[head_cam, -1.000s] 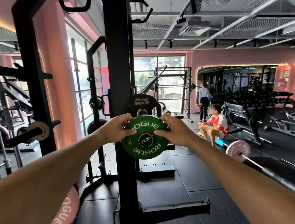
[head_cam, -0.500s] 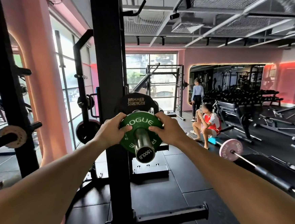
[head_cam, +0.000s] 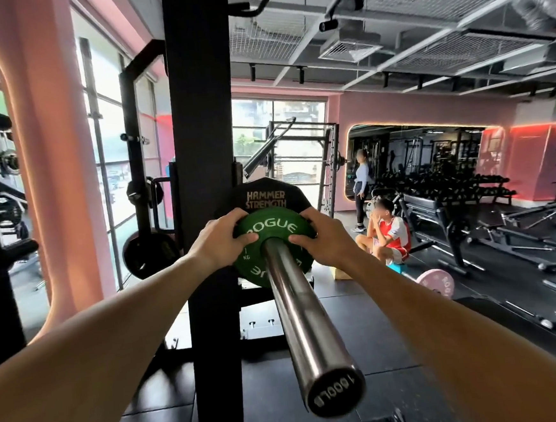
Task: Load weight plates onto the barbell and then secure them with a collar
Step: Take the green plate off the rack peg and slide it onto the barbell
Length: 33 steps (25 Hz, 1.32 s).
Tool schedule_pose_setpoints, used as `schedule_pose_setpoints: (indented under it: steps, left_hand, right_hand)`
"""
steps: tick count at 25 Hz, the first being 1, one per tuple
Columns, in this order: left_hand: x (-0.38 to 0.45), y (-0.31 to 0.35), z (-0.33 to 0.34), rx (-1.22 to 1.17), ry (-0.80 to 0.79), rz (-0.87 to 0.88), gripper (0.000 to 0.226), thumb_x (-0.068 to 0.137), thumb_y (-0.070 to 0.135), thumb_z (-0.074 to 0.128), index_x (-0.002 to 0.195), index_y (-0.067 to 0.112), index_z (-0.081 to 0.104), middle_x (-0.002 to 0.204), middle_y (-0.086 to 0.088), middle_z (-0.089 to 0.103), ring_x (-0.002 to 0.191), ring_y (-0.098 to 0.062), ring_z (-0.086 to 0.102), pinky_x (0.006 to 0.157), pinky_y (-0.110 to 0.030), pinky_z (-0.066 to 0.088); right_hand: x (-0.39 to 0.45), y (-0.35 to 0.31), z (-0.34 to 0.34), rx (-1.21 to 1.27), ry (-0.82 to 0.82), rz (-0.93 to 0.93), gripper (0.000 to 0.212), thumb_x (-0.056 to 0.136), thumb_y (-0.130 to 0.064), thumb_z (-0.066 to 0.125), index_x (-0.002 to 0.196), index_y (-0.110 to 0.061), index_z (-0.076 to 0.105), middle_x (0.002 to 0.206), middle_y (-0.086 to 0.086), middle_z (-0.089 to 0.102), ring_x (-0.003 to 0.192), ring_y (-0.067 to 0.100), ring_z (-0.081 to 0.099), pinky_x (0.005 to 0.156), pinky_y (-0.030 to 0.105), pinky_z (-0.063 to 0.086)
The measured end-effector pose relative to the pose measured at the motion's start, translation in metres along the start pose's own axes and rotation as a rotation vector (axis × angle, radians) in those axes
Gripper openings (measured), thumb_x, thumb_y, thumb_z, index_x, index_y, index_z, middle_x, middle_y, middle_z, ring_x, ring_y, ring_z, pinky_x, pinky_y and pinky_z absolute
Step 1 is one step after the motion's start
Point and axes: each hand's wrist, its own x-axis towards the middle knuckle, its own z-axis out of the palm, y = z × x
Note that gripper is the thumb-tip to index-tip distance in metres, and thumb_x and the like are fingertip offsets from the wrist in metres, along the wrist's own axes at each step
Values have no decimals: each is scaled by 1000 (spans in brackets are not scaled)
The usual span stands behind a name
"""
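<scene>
Well, small green ROGUE plate (head_cam: 273,231) on sleeve (head_cam: 299,312)

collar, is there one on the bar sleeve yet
No, the bar sleeve is bare steel from the green plate out to its end.

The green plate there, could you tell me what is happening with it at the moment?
A person grips the green plate with both hands, the left hand and the right hand on either side of it. The plate is threaded on the steel barbell sleeve, far along it and up against a black Hammer Strength plate behind. No collar is on the sleeve yet, so securing is not yet done.
</scene>
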Motion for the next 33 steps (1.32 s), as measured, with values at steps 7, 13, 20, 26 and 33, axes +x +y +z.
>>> schedule_pose_setpoints:
  steps: [7,13,20,26,33]
  left_hand:
    - [39,-18,7,338,248,9,51,73,56,79,102,33,44,109,2,45,99,-20,42,73,-42,49]
    - [54,-16,21,360,242,7,38,86,42,74,98,25,42,109,-4,47,108,-29,41,68,-44,48]
    - [62,-1,13,360,120,-73,36,88,34,73,97,25,40,119,-10,44,118,-36,37,71,-43,46]
    - [36,9,-33,182,-86,-69,37,82,39,79,111,22,62,99,-2,60,92,-22,61,78,-29,47]
    - [-57,39,-103,253,-127,-139,19,83,32,80,93,24,66,87,1,68,72,-11,60,65,-23,46]
  right_hand:
    - [43,14,10,-110,112,-10,47,74,-30,87,103,-12,55,82,6,63,74,27,60,66,35,48]
    - [62,24,27,-181,137,3,46,75,-25,86,101,-14,48,88,4,59,78,26,57,66,33,42]
    - [58,1,15,-334,50,95,38,83,-28,77,106,-17,48,103,11,66,92,32,64,75,39,53]
    - [37,-48,-22,-275,-79,93,28,84,-41,75,105,-24,68,104,1,65,99,23,64,81,29,50]
    - [-25,-123,-34,-181,-183,-54,20,82,-45,76,91,-27,72,93,-9,62,96,15,60,74,26,43]
